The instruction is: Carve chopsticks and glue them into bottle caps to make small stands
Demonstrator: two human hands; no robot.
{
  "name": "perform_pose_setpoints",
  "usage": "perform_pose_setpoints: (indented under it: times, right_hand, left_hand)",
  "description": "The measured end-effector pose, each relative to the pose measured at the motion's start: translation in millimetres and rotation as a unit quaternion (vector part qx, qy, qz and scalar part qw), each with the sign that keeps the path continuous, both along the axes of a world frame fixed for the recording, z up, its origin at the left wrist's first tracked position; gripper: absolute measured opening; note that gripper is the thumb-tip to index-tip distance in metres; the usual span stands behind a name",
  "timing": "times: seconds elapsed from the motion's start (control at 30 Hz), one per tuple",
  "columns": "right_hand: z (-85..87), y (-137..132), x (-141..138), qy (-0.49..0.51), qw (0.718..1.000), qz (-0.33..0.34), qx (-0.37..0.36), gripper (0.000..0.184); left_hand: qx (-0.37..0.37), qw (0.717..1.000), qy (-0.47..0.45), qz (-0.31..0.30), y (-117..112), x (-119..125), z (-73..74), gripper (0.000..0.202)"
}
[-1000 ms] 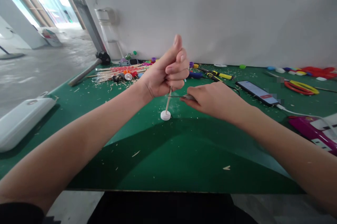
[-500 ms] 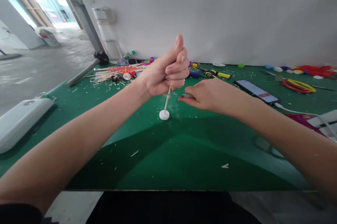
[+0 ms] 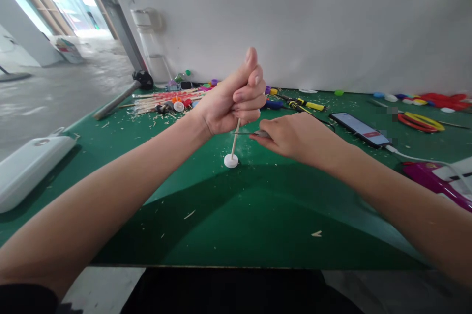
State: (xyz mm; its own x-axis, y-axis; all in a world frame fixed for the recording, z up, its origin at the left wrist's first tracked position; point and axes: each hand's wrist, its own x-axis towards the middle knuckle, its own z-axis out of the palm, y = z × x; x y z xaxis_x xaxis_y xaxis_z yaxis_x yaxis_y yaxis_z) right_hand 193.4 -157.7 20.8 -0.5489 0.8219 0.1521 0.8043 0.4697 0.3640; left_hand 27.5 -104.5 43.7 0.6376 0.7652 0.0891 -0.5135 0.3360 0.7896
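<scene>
My left hand [image 3: 241, 95] is closed round the top of a thin wooden stick [image 3: 235, 143], thumb pointing up. The stick leans slightly, its lower end at a round white bottle cap [image 3: 231, 160] on the green tabletop. Close by on the right, my right hand [image 3: 285, 132] is closed on a small knife [image 3: 262, 133]. Its narrow blade points left and meets or crosses the stick just below my left fist. The rest of the knife's handle is hidden in my fingers.
Behind my left hand lie several wooden sticks [image 3: 158, 100] and coloured caps. A mallet [image 3: 123, 98] and a white case [image 3: 35, 169] are on the left. To the right are a phone [image 3: 359, 128] with a cable and yellow-handled tools [image 3: 311, 104]. Wood shavings litter the table.
Both hands keep their grips on the stick and knife. The right hand and blade have shifted very slightly; the whole view has moved a little.
</scene>
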Motion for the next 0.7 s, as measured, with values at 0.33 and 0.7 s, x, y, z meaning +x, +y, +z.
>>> perform_pose_setpoints:
  times: [0.33,0.7]
  right_hand:
    - [12.7,0.0,-3.4,0.045,0.993,0.013,-0.111,0.054]
    - [11.3,13.4,11.6,0.135,0.946,0.025,-0.293,0.050]
  left_hand:
    - [0.153,0.981,0.111,0.048,-1.1,0.1,-2.4,0.051]
    - [0.183,0.974,0.006,-0.134,-3.9,4.7,-3.9,0.049]
